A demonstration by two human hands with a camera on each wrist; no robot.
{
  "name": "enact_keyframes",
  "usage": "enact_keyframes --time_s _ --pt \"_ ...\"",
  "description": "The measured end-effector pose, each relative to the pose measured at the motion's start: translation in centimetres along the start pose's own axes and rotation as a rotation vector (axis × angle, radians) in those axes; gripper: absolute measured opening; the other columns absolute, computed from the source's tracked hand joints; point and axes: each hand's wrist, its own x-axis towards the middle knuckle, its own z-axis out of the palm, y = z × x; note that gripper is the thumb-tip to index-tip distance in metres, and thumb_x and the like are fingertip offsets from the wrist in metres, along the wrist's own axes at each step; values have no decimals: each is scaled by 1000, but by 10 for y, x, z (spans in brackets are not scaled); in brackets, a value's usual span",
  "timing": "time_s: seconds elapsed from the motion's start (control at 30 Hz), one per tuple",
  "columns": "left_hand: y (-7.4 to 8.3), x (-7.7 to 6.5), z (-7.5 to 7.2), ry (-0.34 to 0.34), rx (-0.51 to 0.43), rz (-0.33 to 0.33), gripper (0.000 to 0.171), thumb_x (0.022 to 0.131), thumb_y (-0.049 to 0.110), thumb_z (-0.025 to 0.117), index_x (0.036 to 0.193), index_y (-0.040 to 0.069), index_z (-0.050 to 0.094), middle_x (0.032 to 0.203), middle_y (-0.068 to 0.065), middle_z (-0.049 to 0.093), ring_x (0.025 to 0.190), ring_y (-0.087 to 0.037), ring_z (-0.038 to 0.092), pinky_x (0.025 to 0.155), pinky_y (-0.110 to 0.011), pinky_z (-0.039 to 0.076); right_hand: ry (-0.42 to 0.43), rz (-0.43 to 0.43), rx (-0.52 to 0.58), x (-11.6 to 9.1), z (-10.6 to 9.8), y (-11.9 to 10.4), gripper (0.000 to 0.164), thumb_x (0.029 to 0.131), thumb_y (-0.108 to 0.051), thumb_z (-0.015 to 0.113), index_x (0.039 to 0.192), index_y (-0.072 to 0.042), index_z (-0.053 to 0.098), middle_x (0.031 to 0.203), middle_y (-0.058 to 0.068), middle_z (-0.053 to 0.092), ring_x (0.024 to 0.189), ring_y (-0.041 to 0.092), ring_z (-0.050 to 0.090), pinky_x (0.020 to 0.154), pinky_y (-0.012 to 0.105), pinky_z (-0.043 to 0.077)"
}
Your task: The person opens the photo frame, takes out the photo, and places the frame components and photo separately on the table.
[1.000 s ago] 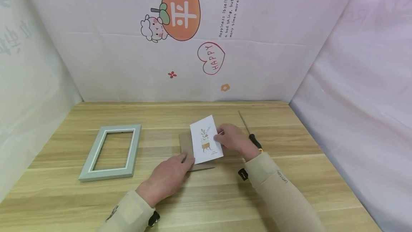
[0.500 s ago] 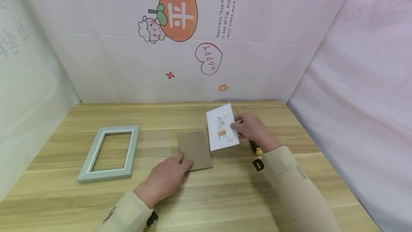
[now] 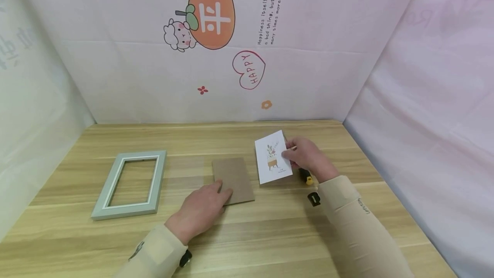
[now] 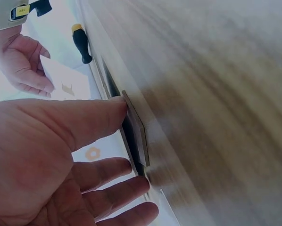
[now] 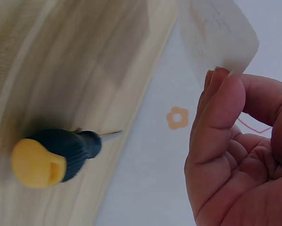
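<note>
My left hand (image 3: 200, 207) rests on the near left corner of a brown backing board (image 3: 235, 175) lying on the table. In the left wrist view, its thumb touches the board's edge and the other fingers extend loosely beside it. My right hand (image 3: 308, 158) pinches a white picture card (image 3: 266, 166) by its right edge, tilted above the table to the right of the board. Printed on the card is a potted plant. The right wrist view shows the card's corner (image 5: 226, 42) between thumb and fingers.
A pale grey-green picture frame (image 3: 110, 183) lies at the left. Between it and the board is a faint clear sheet (image 3: 188, 170). A screwdriver (image 5: 65, 153) with a black and yellow handle lies under the right hand. White printed cloth (image 3: 154, 89) surrounds the table.
My right hand has lifted the card off the board and carried it right, then lowered it slightly. The board is now uncovered. My left hand stays at the board's corner.
</note>
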Motion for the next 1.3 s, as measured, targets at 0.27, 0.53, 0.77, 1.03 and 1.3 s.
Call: enact_keyframes --time_s 0.27,0.53,0.77,1.03,1.3 --pt "0 2 1 -4 68 -3 35 91 11 64 125 13 60 127 -21 59 91 -32 63 65 -44 55 14 31 -111 9 9 10 36 93 -18 61 123 2 58 105 15 66 80 19 64 69 33 55" --pt "1 2 1 6 64 -5 36 88 5 65 124 12 60 126 -21 60 89 -32 63 64 -43 55 46 29 -379 12 12 12 44 92 -25 60 129 -2 56 113 14 65 89 24 58 79 40 47" --pt "1 0 1 19 61 10 33 89 4 64 121 12 60 124 -21 60 90 -33 64 65 -43 56 62 34 -480 14 17 13 49 90 -24 60 133 -2 54 130 19 59 95 29 54 84 45 46" --pt "1 1 2 27 64 13 32 89 4 64 120 11 60 123 -20 60 90 -32 64 66 -43 56 48 80 -505 12 23 14 48 90 -22 61 133 -3 53 129 17 59 88 28 56 75 42 47" --pt "1 2 1 27 70 7 32 89 5 64 120 12 61 121 -19 61 86 -31 63 63 -42 55 41 47 -582 11 31 20 44 86 -18 66 125 0 56 113 16 65 85 26 59 76 43 52"
